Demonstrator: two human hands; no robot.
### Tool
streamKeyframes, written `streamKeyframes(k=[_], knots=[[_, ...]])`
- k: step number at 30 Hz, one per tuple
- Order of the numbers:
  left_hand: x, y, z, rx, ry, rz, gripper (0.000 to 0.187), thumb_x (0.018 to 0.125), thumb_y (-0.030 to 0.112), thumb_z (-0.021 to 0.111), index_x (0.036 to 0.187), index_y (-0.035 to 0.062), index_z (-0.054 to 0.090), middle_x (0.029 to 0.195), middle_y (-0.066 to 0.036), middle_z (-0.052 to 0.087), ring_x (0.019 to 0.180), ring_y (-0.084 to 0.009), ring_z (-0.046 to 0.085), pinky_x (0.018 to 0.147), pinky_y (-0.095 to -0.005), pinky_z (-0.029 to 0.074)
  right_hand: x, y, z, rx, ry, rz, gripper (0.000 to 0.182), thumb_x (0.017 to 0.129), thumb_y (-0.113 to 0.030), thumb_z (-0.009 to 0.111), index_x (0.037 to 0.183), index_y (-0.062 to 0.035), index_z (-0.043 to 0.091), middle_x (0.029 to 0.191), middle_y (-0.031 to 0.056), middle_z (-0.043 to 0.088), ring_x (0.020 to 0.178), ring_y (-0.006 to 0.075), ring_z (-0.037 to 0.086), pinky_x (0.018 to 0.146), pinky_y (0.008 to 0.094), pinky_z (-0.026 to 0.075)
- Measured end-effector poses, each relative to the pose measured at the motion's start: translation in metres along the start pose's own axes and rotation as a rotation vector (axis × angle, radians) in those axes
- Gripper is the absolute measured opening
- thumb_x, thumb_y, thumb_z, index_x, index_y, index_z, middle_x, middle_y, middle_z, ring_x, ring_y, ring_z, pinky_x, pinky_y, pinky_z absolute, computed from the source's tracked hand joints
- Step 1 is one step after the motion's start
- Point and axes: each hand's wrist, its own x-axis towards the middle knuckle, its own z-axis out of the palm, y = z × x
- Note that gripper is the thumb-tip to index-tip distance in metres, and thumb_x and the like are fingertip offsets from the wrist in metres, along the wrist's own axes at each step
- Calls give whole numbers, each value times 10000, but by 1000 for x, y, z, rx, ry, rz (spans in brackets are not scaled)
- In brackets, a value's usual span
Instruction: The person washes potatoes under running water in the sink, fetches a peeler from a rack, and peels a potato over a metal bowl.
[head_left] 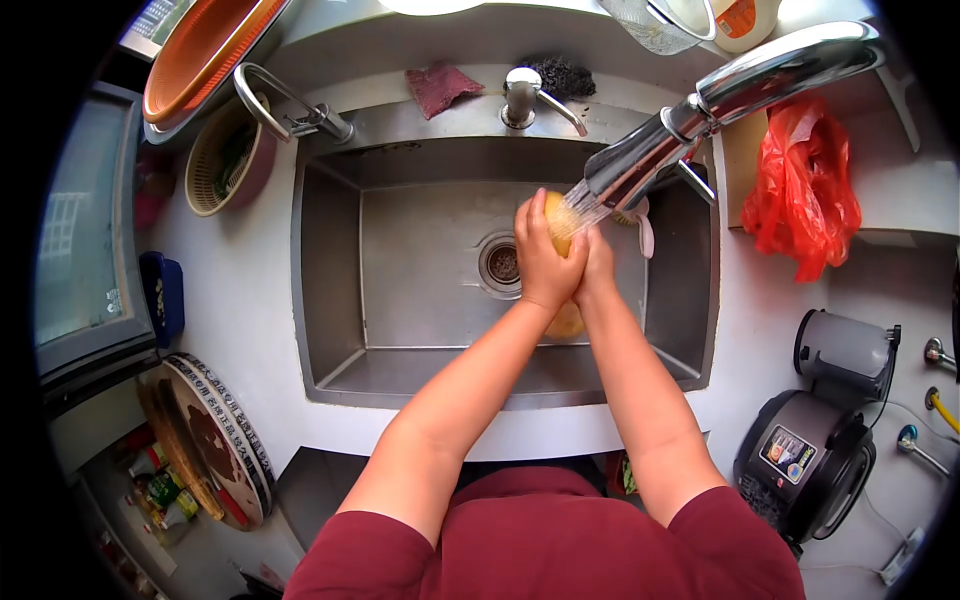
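My left hand is wrapped around the left side of a yellow-brown potato, which sits under water running from the chrome faucet. Against the potato's lower right side presses my right hand, its fingers partly hidden. Both hands are over the steel sink, right of the drain. Below my wrists lies a second potato, partly covered by them. A scrub brush with a white handle rests at the sink's right side, partly behind the faucet.
Behind the sink are a soap dispenser, a dark red cloth and a dark scouring pad. A small tap and a basket stand left. Right are a red plastic bag and a cooker.
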Motion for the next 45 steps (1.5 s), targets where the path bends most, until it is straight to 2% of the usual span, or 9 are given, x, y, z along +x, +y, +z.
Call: streamKeyframes(k=[7,10,16,21,27,30,37,40,45], knots=[[11,-48,21,-826,-243,-1467,313,881,304,606,1007,18,593,889,-71,618,752,-208,600,753,-331,496,4,-11,-91,-1281,-56,-144,335,935,-305,530,1199,-109,593,1067,147,624,945,314,615,834,382,482],[-14,-86,37,-490,-424,-1050,364,840,329,648,1016,12,619,933,-106,649,800,-241,624,754,-320,496,-8,-60,-96,-1745,255,-1101,485,866,-259,626,1315,-123,507,1067,183,622,948,378,611,848,417,474],[-38,-87,45,402,-755,-554,677,684,465,756,1199,62,579,1231,-176,573,1166,-336,526,969,-402,430,62,-68,-121,-1454,279,-257,708,820,-264,668,1428,-143,326,1153,233,588,1049,416,578,933,451,444],[-47,-80,30,510,-864,-436,709,721,487,713,1273,82,528,1291,-178,513,1173,-354,500,1004,-446,390,82,-37,-138,-1362,371,-210,622,855,-205,569,1426,-137,331,1231,274,547,1130,409,552,956,433,439],[-78,-70,-26,462,-1290,801,627,822,405,582,1362,124,435,1346,-160,441,1236,-358,421,1057,-506,273,110,-18,-155,-1204,484,-350,521,881,-134,486,1386,-92,365,1222,265,557,1098,407,573,923,435,454],[-89,-83,-32,688,-1227,1022,561,887,390,491,1391,156,410,1374,-194,415,1231,-373,427,1059,-488,276,59,-26,-130,-1171,311,-512,487,894,-108,465,1370,-69,370,1168,265,584,1030,407,604,861,448,474],[-99,-54,6,756,-1417,417,421,956,281,410,1367,373,429,1511,-234,192,1328,-538,260,869,-685,390,-41,-21,-131,-1494,294,-694,412,921,-50,442,1331,-54,398,878,150,617,743,234,634,689,354,491],[-90,-59,6,743,-1397,575,409,895,274,532,1304,282,515,1487,-236,258,1304,-523,315,872,-621,435,-78,-44,-97,-1349,176,-543,410,922,-40,441,1330,-58,394,865,119,602,728,186,606,670,313,483],[-61,-61,-4,342,-1380,-138,593,649,284,752,1183,118,554,1333,-208,477,1135,-449,523,862,-506,493,-74,-92,-17,-1093,101,-817,450,921,-32,436,1362,-34,347,975,152,610,805,208,603,761,326,487]])
